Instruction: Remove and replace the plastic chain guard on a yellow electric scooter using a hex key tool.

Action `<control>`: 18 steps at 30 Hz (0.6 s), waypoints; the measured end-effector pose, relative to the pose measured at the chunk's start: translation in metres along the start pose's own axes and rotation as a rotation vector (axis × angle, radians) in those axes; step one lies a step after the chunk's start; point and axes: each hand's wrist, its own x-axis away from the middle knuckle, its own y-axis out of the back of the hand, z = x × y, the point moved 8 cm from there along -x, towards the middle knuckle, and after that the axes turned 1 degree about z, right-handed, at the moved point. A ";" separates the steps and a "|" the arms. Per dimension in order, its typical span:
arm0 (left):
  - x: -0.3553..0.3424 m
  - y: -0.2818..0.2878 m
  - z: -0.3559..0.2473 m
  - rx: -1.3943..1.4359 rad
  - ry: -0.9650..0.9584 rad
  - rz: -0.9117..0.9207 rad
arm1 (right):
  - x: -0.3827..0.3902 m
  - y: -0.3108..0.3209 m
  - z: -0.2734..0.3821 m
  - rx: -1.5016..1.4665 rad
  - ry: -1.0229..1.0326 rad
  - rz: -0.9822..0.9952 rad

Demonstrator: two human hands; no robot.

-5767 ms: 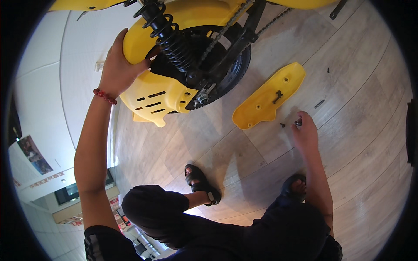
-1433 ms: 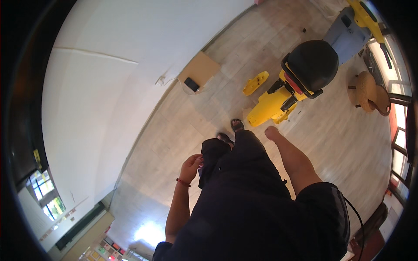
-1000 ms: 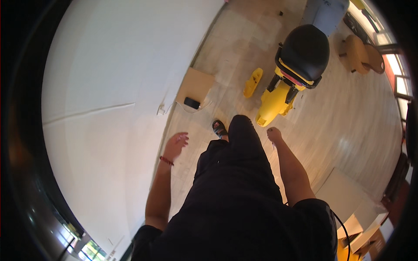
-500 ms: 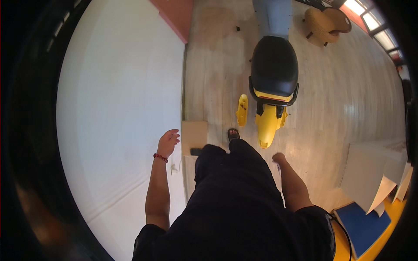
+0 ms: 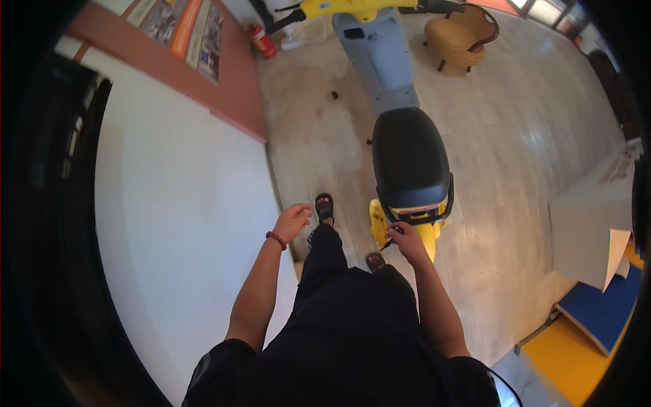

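Scooter (image 5: 410,156) stands on floor (image 5: 502,169), partly stripped, I judge: yellow cover panel (image 5: 376,220) lies off, unfitted, beside its left rear. Right hand (image 5: 408,241), near scooter's rear: grip closed around small dark tool (image 5: 397,230). Left hand (image 5: 291,222), left of scooter: grip half-open, apparently empty.

Dark tool (image 5: 397,230): partly hidden in the right hand (image 5: 408,245); kind unclear.
Yellow panel (image 5: 375,221): near right side partly covered by that hand.
Dark bits (image 5: 378,216): on the panel, too small to identify.
Handlebar (image 5: 361,8): far, cut off by the picture's edge.
Wall poster (image 5: 182,28): far left, likewise cut off.
Floor piece (image 5: 334,95): far, too small to tell.
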 end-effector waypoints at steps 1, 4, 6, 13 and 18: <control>-0.017 0.000 -0.018 -0.027 -0.012 0.057 | -0.003 -0.009 0.015 -0.259 -0.038 0.011; -0.069 0.004 -0.046 -0.032 -0.022 0.202 | -0.017 -0.036 0.064 -0.573 -0.102 0.015; -0.100 0.010 -0.067 -0.119 -0.091 0.273 | -0.031 -0.052 0.092 -0.682 -0.129 -0.024; -0.128 -0.026 -0.131 -0.152 -0.008 0.866 | -0.074 -0.073 0.157 -1.186 0.106 -0.073; -0.137 -0.045 -0.183 -0.301 -0.007 1.032 | -0.092 -0.049 0.166 -1.341 0.190 -0.224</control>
